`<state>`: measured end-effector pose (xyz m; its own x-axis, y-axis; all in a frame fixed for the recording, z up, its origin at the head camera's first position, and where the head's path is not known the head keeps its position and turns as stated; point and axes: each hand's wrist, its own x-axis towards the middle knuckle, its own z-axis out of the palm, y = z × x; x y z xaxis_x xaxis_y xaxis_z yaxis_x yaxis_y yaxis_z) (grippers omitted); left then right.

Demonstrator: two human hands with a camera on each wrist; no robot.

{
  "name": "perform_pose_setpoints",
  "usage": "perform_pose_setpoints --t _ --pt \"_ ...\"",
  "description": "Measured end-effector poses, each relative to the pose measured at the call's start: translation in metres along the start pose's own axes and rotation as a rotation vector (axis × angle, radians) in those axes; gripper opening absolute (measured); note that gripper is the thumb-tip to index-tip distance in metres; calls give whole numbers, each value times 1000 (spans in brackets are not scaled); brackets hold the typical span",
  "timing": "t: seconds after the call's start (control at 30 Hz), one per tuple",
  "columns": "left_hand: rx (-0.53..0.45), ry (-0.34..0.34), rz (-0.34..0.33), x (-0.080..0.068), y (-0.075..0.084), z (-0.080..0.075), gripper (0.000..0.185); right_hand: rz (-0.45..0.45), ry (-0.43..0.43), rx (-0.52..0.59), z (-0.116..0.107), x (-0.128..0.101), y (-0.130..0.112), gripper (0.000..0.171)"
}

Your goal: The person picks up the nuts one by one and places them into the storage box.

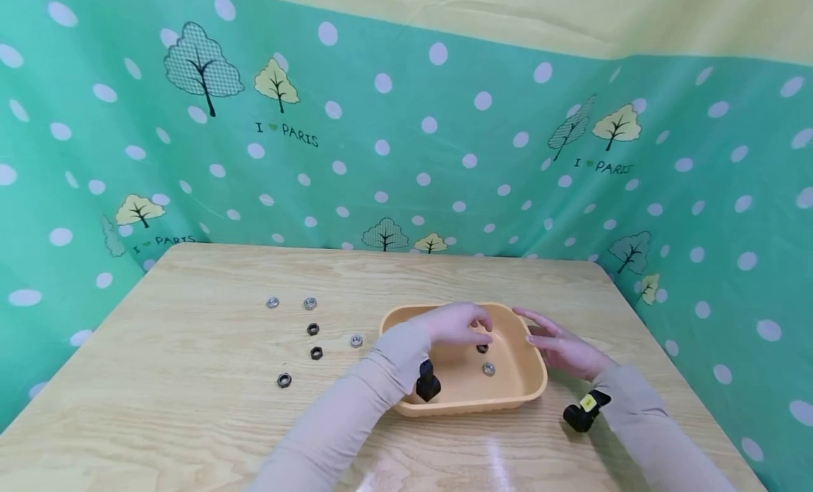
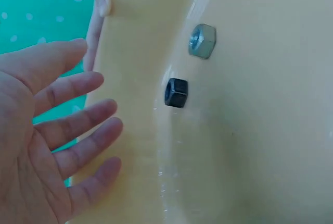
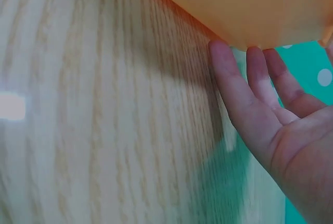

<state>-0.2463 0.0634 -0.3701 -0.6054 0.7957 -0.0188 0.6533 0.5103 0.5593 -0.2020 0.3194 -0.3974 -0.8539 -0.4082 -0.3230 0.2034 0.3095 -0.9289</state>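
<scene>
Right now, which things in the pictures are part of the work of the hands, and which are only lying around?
Part of the work:
- yellow tray, with the left hand above it and the right hand at its right side
- black nut and silver nut inside the tray

Only lying around:
- six loose nuts on the table, left of the tray
- tree-print curtain
</scene>
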Motion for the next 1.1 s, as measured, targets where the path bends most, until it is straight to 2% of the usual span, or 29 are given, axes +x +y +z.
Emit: perform_pose_setpoints --t 0.27,0.5,0.93,1.1 --pt "62 -44 8 -18 2 -12 29 19 22 -5 6 -2 -6 69" --pt "60 -54 -42 -35 0 -23 31 7 8 15 5 -2 -4 68" --pt "85 -57 -24 -47 5 -34 33 -19 -22 10 6 -2 -7 67" --pt "63 -43 -21 -57 4 -41 34 -25 -15 12 6 -2 -5 66"
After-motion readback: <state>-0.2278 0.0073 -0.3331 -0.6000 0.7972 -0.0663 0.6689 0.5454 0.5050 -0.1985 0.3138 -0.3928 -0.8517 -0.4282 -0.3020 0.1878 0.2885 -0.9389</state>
